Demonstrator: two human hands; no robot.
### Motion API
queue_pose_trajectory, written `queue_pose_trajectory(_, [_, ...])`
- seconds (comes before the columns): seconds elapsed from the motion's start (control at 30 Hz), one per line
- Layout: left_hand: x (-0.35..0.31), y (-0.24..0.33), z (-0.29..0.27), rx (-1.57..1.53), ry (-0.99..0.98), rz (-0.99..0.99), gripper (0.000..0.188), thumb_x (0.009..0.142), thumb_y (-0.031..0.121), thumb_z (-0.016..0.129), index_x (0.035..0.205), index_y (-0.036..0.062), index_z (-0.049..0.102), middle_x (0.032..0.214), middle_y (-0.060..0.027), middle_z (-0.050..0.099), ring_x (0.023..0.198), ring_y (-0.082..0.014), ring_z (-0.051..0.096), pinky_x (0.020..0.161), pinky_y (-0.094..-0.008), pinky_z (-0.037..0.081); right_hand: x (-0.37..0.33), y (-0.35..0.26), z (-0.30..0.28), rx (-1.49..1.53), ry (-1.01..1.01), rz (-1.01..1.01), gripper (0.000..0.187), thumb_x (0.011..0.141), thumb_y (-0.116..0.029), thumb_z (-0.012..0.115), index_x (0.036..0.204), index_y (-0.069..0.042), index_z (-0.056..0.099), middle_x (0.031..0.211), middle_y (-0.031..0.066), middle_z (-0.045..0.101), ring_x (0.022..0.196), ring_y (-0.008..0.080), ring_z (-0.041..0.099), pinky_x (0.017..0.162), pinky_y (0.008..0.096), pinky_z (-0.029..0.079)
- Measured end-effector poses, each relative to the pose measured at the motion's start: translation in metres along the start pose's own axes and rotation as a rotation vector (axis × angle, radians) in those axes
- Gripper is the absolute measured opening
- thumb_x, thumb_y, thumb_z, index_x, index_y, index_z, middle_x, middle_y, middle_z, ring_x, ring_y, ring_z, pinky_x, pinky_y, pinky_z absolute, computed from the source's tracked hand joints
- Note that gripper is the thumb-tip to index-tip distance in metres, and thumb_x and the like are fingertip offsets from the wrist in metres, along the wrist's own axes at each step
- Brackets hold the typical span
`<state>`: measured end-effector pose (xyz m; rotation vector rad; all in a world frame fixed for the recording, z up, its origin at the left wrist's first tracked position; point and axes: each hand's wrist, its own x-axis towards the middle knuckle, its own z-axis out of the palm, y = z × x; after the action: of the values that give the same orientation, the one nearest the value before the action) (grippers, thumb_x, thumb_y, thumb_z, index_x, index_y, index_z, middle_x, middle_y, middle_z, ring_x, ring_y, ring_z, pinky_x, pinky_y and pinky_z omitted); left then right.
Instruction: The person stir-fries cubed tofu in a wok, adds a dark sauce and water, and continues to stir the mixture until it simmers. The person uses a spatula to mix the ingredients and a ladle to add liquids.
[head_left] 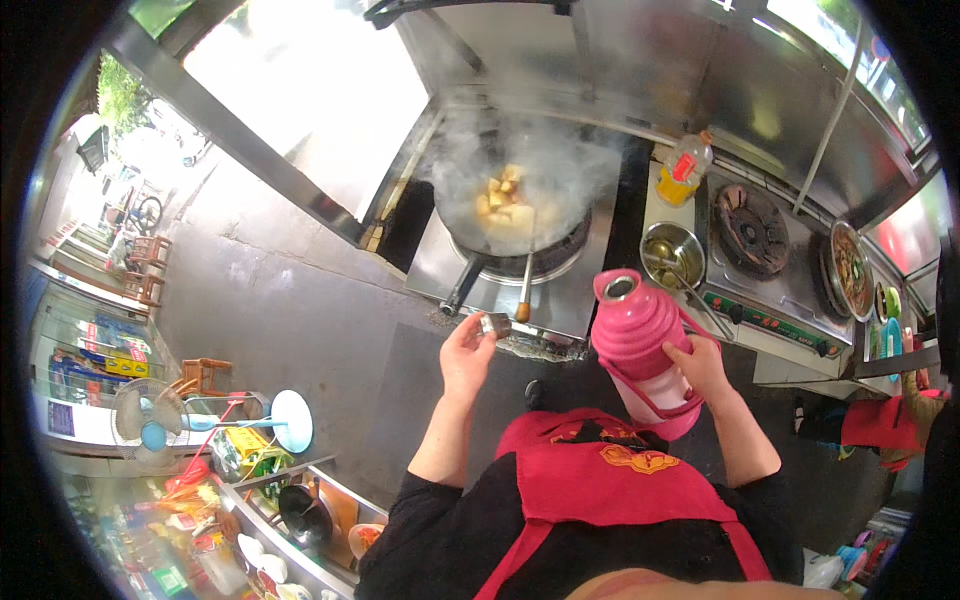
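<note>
My right hand (698, 367) grips the side handle of a pink thermos flask (640, 320), whose uncovered mouth faces up and toward the stove. In my left hand (468, 355) a small dark stopper with a silvery part (495, 324) is pinched between the fingers, just short of the pan handle. Ahead of both hands a wok (465, 280) stands on the burner, its long handle pointing toward me. Pale yellow chunks of food (508, 205) lie in it under thick steam. A wooden-handled utensil (525, 295) leans out over the wok's near rim.
Right of the stove are an oil bottle (686, 170), a steel pot with a ladle (672, 255), a second gas burner (752, 230) and a tilted pan of food (850, 270). A person in red (885, 422) is at far right. Fans (150, 420) and a cart (290, 530) stand left.
</note>
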<state>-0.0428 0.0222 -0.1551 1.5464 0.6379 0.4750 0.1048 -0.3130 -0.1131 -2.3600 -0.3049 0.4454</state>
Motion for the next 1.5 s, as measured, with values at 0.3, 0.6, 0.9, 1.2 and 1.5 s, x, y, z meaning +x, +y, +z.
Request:
queue_pose_trajectory(0.3, [0.039, -0.022, -0.094, -0.003, 0.167, 0.003, 0.034, 0.079, 0.001, 0.063, 0.112, -0.0031, 0.056, 0.094, -0.0049, 0.062, 0.079, -0.0075, 0.057, 0.071, -0.0206, 0.047, 0.114, -0.132, 0.020, -0.324, -0.090, -0.104, 0.053, 0.081, -0.049, 0.055, 0.087, 0.003, 0.063, 0.082, 0.0278, 0.061, 0.084, 0.0418, 0.059, 0.073, 0.0454, 0.045])
queue_pose_trajectory(0.6, [0.038, -0.049, -0.133, -0.043, 0.240, -0.080, 0.033, 0.081, 0.001, 0.061, 0.113, -0.0035, 0.056, 0.099, -0.0080, 0.063, 0.090, -0.0116, 0.060, 0.080, -0.0238, 0.047, 0.204, -0.185, 0.042, -0.583, -0.211, -0.084, 0.069, 0.082, -0.057, 0.050, 0.074, 0.011, 0.061, 0.072, 0.0279, 0.060, 0.074, 0.0406, 0.061, 0.070, 0.0444, 0.047])
queue_pose_trajectory(0.9, [0.040, -0.056, -0.149, -0.063, 0.274, -0.125, 0.031, 0.081, 0.001, 0.061, 0.111, -0.0031, 0.056, 0.097, -0.0088, 0.064, 0.089, -0.0127, 0.061, 0.080, -0.0255, 0.048, 0.232, -0.192, 0.055, -0.662, -0.237, -0.092, 0.068, 0.083, -0.056, 0.049, 0.062, 0.008, 0.061, 0.060, 0.0227, 0.060, 0.066, 0.0362, 0.062, 0.067, 0.0410, 0.048])
queue_pose_trajectory(1.2, [0.052, -0.059, -0.134, -0.057, 0.234, -0.050, 0.034, 0.079, 0.002, 0.064, 0.111, -0.0029, 0.057, 0.095, -0.0067, 0.063, 0.081, -0.0095, 0.059, 0.074, -0.0222, 0.047, 0.220, -0.180, 0.050, -0.482, -0.271, 0.020, 0.064, 0.082, -0.055, 0.052, 0.062, 0.005, 0.062, 0.056, 0.0173, 0.060, 0.054, 0.0281, 0.061, 0.059, 0.0387, 0.048])
queue_pose_trajectory(1.5, [0.087, 0.027, -0.030, -0.273, -0.080, 0.023, 0.036, 0.081, -0.001, 0.060, 0.116, -0.0034, 0.053, 0.104, -0.0058, 0.059, 0.092, -0.0096, 0.056, 0.080, -0.0214, 0.045, 0.116, -0.130, 0.022, 0.037, -0.202, 0.057, 0.042, 0.079, -0.043, 0.063, 0.091, -0.002, 0.066, 0.072, 0.0065, 0.065, 0.066, 0.0136, 0.059, 0.063, 0.0299, 0.046])
